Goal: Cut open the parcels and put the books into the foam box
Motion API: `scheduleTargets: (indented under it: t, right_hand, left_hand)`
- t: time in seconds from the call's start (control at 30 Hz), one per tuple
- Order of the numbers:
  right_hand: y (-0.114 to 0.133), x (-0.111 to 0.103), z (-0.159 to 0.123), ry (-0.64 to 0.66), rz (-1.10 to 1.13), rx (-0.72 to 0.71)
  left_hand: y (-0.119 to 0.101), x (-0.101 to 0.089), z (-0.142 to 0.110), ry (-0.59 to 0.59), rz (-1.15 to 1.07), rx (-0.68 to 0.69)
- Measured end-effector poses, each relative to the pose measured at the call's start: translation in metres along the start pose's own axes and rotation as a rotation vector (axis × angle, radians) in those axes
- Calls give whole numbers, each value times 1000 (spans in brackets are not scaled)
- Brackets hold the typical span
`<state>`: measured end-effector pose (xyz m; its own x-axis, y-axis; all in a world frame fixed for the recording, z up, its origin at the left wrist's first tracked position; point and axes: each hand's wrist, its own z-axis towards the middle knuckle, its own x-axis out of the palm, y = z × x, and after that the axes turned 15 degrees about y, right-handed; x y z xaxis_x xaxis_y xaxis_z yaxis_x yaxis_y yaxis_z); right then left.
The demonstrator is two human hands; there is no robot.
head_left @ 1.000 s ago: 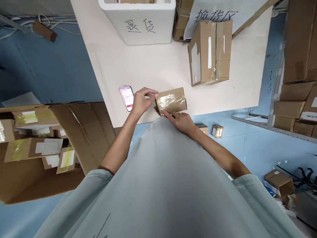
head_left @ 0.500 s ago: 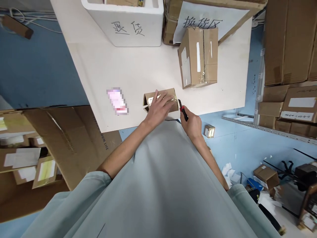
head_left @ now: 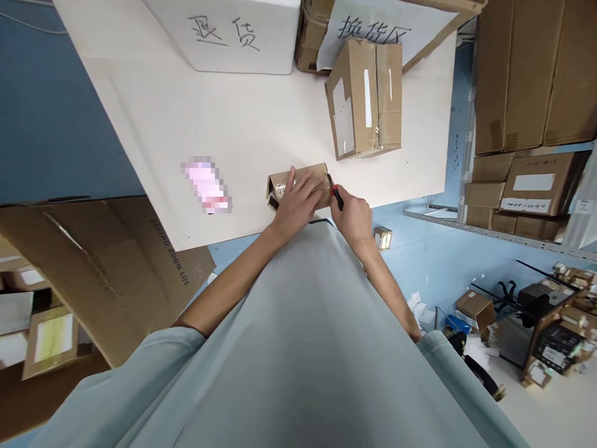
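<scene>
Our left hand (head_left: 298,204), fingers spread, pins brown cardboard box (head_left: 280,185); right hand (head_left: 354,219) pinches red-and-black cutter (head_left: 336,196). Box shift could slip blade into us.

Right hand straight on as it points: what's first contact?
The cutter in the right hand would likely meet the small taped box first, at its right end; whether the tip touches is unclear.

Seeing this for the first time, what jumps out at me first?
Probably the two hands at the table's near edge: the left hand lies spread on a small taped box, while the right hand holds a red-and-black tool at its right end. Next, the big white container with black handwriting at the table's far side, and the taller carton standing right of it.
</scene>
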<state>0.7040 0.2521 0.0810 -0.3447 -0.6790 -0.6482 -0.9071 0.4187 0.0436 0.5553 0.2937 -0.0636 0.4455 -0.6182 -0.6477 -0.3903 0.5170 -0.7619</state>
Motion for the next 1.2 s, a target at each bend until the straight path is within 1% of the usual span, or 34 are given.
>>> scheduleTargets:
  t: [0.13, 0.33, 0.4, 0.53, 0.63, 0.83, 1.07, 1.2]
  right_hand:
    - [8, 3, -6, 10, -29, 39]
    - [12, 9, -13, 5, -38, 71]
    - [12, 10, -10, -4, -45, 84]
    - [12, 8, 5, -11, -80, 155]
    - [10, 6, 8, 14, -105, 121]
    - [12, 8, -11, 15, -72, 64]
    - [9, 12, -3, 39, -36, 53]
    - [7, 11, -5, 57, -39, 57]
  left_hand:
    - [-2, -1, -1, -23, -23, 4]
    - [-5, -4, -1, -28, -31, 12]
    - [-6, -3, -2, -18, -23, 9]
    - [-8, 0, -6, 2, -22, -6]
    - [-8, 1, -8, 9, -37, -16]
    - [-5, -2, -6, 8, -17, -23]
    - [-6, -5, -7, 25, 19, -40]
    - [-5, -4, -8, 23, 24, -47]
